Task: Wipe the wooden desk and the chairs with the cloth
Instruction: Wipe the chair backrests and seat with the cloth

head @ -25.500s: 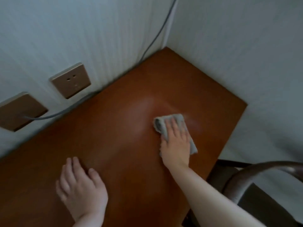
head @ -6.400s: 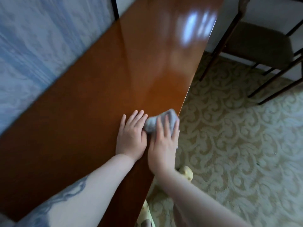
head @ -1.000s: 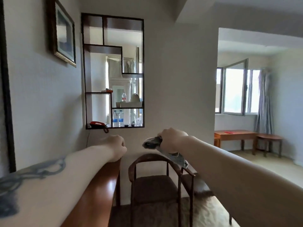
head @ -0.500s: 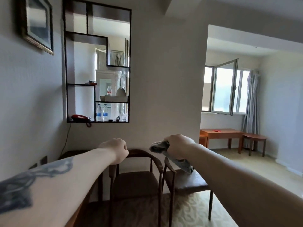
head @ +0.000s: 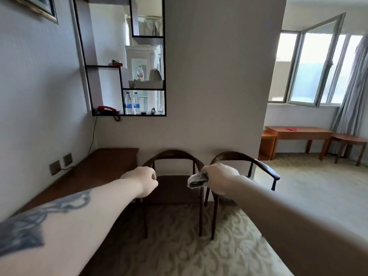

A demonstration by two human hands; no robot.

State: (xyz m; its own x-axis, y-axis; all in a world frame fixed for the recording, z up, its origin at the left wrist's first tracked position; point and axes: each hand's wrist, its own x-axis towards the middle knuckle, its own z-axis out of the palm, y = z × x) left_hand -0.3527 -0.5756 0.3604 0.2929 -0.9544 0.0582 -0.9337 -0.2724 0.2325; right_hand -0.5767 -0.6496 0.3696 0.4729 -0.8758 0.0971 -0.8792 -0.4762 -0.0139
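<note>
From the head view I see two dark chairs (head: 172,177) side by side ahead, the table (head: 95,170) along the left wall. My right hand (head: 220,179) grips the bunched cloth (head: 197,179), its end sticking out leftward over the chairs. My left hand (head: 142,180) is clenched, holding nothing.

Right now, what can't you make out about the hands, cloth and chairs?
All from the head view:
- Left hand: seen from behind, fingers curled away; whether it holds anything is hidden.
- Cloth: only a bunched end shows; the right hand covers the rest.
- Right chair: seat hidden behind the right hand and forearm.
- Left chair: seat too dark to judge clean or dusty.
</note>
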